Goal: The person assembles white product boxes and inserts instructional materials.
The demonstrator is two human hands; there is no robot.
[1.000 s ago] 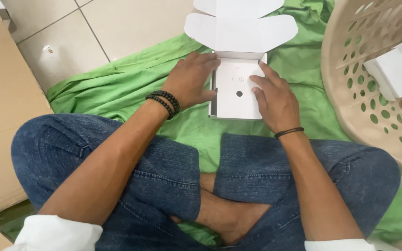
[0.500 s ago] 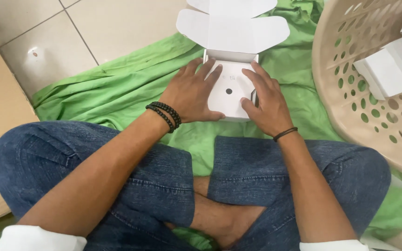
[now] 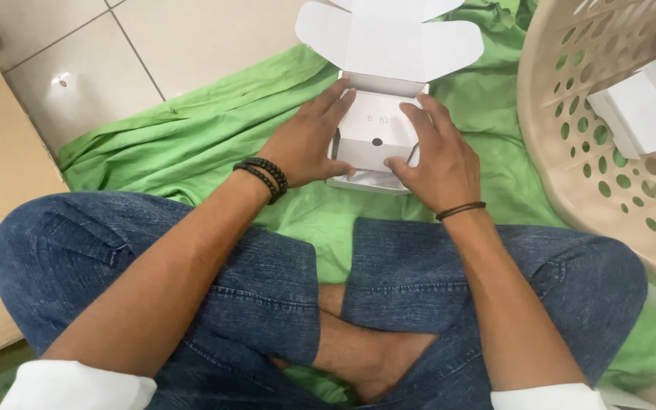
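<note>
Two hands of mine are on one small white box (image 3: 377, 140), which sits on the green cloth (image 3: 191, 144) spread over the tiled floor (image 3: 153, 38), toward the cloth's far edge and just ahead of my crossed legs. My left hand (image 3: 305, 144) lies against the box's left side, fingers stretched forward along its edge and thumb hooked at the near left corner. My right hand (image 3: 434, 156) presses the right side, fingers reaching over the white insert panel (image 3: 370, 129) with a small dark hole in it, thumb at the near edge. Both grips are narrow, closed on the box from either side, with the insert between them. The box's lid (image 3: 392, 42) stands open and folded back away from me, its rounded side flaps spread out to left and right.

A beaded dark bracelet (image 3: 262, 176) circles my left wrist and a thin dark band (image 3: 461, 210) my right. At the cloth's right edge a beige perforated basket (image 3: 609, 152) rests, with more white boxes (image 3: 647, 106) inside it. Flat brown cardboard (image 3: 1, 190) lies along the cloth's left edge, beside my left knee.
</note>
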